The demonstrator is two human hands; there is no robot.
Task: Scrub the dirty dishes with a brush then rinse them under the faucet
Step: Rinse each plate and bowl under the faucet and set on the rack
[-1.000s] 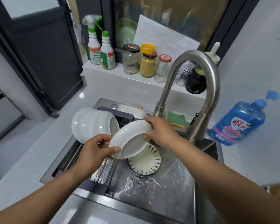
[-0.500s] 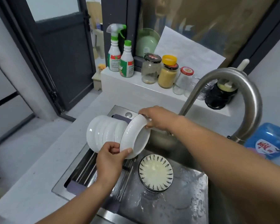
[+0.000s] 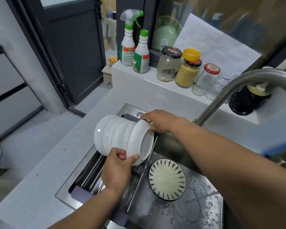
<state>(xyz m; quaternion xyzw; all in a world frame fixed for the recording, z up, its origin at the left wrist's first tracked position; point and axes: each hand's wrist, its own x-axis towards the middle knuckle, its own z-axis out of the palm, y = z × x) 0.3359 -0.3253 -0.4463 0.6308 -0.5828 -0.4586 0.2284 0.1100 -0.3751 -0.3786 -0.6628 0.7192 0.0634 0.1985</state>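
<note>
Left hand [image 3: 116,169] and right hand [image 3: 157,120] clamped on opposite rims of a white bowl [image 3: 139,141], against stacked bowls [image 3: 109,134]. Beyond the right fingers [image 3: 145,115], green-capped bottles [image 3: 141,53], labels too blurred to read.

Ledge [image 3: 139,80] clutter, plus door
L to R on it: spray bottle [image 3: 128,45], green-cap bottle [image 3: 141,53], black-lid jar [image 3: 168,64], yellow-cap jar [image 3: 189,70] (tan grains inside), red-lid jar [image 3: 205,78], black tub [image 3: 244,103]; green plate [image 3: 167,33] behind; dark door [image 3: 73,47] at L.
</note>
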